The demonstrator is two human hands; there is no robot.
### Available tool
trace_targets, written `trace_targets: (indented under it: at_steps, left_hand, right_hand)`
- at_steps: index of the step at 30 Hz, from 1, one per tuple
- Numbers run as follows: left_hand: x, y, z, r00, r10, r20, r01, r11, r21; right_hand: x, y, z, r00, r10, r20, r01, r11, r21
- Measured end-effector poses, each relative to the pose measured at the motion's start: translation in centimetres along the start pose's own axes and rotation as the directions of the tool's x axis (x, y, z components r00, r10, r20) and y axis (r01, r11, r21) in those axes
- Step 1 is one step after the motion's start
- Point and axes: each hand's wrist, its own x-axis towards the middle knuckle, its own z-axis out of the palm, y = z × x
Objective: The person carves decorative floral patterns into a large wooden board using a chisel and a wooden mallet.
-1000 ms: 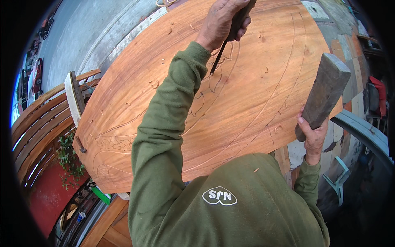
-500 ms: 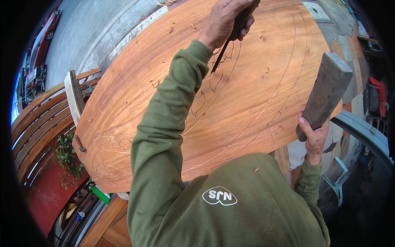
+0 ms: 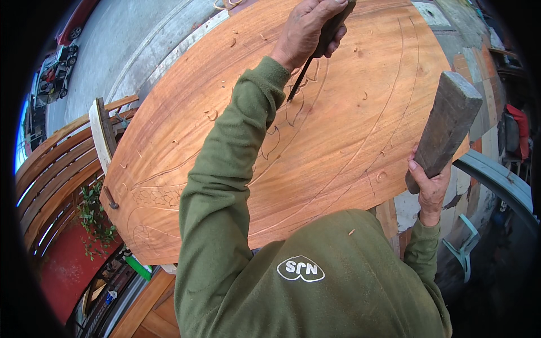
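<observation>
A large reddish wooden panel [image 3: 349,141] with carved curved lines and leaf outlines lies in front of me. My left hand [image 3: 307,31] grips a dark-handled chisel [image 3: 315,56], its tip resting on a carved leaf outline near the panel's middle. Raised off the panel's right edge, my right hand [image 3: 429,183] holds a grey wooden mallet block [image 3: 445,129] by its lower end. Green sleeves cover both arms.
Small wood chips [image 3: 211,114] dot the panel. Curved wooden slats [image 3: 51,169] and a pale plank [image 3: 101,141] stand at the left, with a green plant [image 3: 93,217] below them. Grey pavement and parked vehicles [image 3: 53,76] lie beyond. A curved grey-green frame [image 3: 496,180] is at the right.
The chisel and left hand stay near the same carved spot. The mallet block stays raised at the right, shifted only slightly.
</observation>
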Motion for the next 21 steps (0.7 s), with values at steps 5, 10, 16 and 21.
trace_targets:
  at_steps: [5, 10, 16, 21]
  left_hand:
    - [0.0, 0.0, 0.1, 1.000, -0.002, -0.001, 0.002, 1.000, 0.005]
    - [-0.1, -0.3, 0.2, 1.000, -0.005, -0.024, 0.005, 1.000, -0.002]
    - [-0.4, -0.7, -0.1, 0.997, 0.009, -0.079, -0.009, 1.000, -0.002]
    - [-0.2, -0.7, 0.1, 0.990, 0.090, -0.105, -0.091, 0.996, -0.005]
  right_hand:
    - [0.0, -0.3, 0.1, 1.000, -0.002, -0.002, 0.002, 1.000, -0.014]
    - [0.5, -0.7, 0.1, 0.997, -0.068, -0.032, 0.067, 0.997, -0.033]
    - [5.3, -4.6, -0.2, 0.946, -0.309, -0.097, 0.290, 0.942, -0.171]
    - [13.6, -9.6, -0.3, 0.850, -0.483, -0.208, 0.507, 0.859, 0.076]
